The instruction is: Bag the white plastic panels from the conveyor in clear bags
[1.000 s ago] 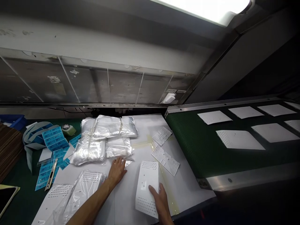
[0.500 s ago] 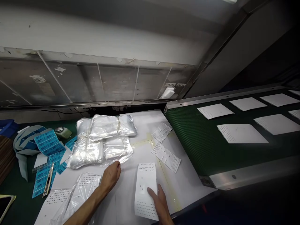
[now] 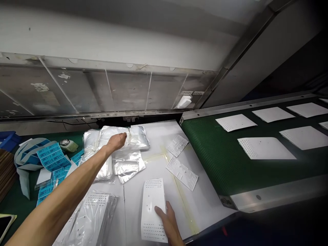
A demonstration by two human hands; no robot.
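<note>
My left hand (image 3: pixel 117 140) is closed over the upper bundle of clear plastic bags (image 3: pixel 139 136), which is tied with a band. What its fingers grip, if anything, is hidden. More clear bags (image 3: pixel 129 167) lie beneath and in front of that bundle. Lower down, my right hand (image 3: pixel 169 220) holds a white slotted sheet (image 3: pixel 152 201) by its right edge, thumb on top. To the left, white slotted sheets in clear bags (image 3: pixel 93 212) lie partly behind my left forearm.
Two small white parts (image 3: pixel 181 173) with printing lie to the right. Beyond them a green conveyor belt (image 3: pixel 205 153) carries several white sheets (image 3: pixel 266 148). At left are blue labels (image 3: pixel 52 155), a glass jar (image 3: pixel 68 146), a blue bin (image 3: pixel 9 139) and a brown stack (image 3: pixel 6 174).
My left hand closed from spread fingers, then moved up from the bags' front edge onto the upper bundle. My right hand, still holding the sheet, shifted slightly left.
</note>
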